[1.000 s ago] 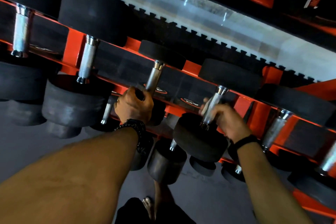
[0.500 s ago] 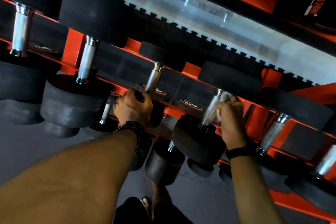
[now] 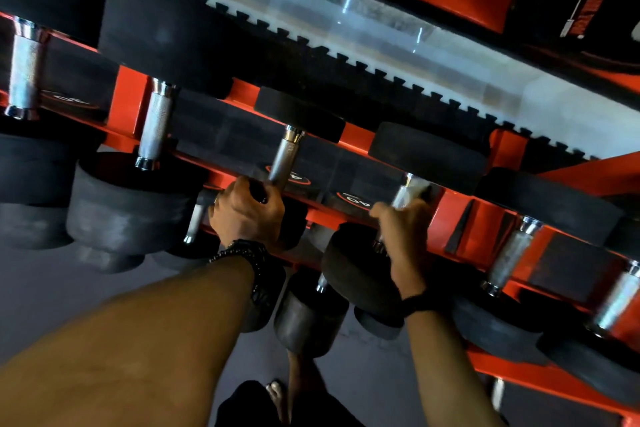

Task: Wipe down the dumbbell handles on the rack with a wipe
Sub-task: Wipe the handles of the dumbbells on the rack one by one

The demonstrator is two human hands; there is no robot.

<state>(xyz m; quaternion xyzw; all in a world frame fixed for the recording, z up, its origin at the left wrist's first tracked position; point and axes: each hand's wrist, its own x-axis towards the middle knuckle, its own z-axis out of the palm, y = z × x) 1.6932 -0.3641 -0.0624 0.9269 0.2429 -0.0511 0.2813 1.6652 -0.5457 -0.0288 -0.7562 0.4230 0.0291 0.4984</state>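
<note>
Black dumbbells with knurled steel handles lie in a row on an orange rack (image 3: 460, 218). My left hand (image 3: 247, 211) grips the near end of one handle (image 3: 285, 158), beside its black front head. My right hand (image 3: 403, 236) is wrapped round the neighbouring handle (image 3: 403, 192) to the right, pressing a pale wipe (image 3: 417, 185) against it. The wipe shows only as a blurred light patch at my fingertips. Most of that handle is hidden under my fingers.
More dumbbells sit left (image 3: 154, 128) and right (image 3: 509, 255) on the same shelf, and smaller ones (image 3: 308, 319) on a lower shelf. Grey floor (image 3: 52, 295) lies below, with a bare foot (image 3: 277, 395) at the bottom. A toothed black mat edge (image 3: 346, 55) runs behind the rack.
My right hand slid up the handle from its near end toward the far head, carrying the wipe. My left hand kept its grip in the same place.
</note>
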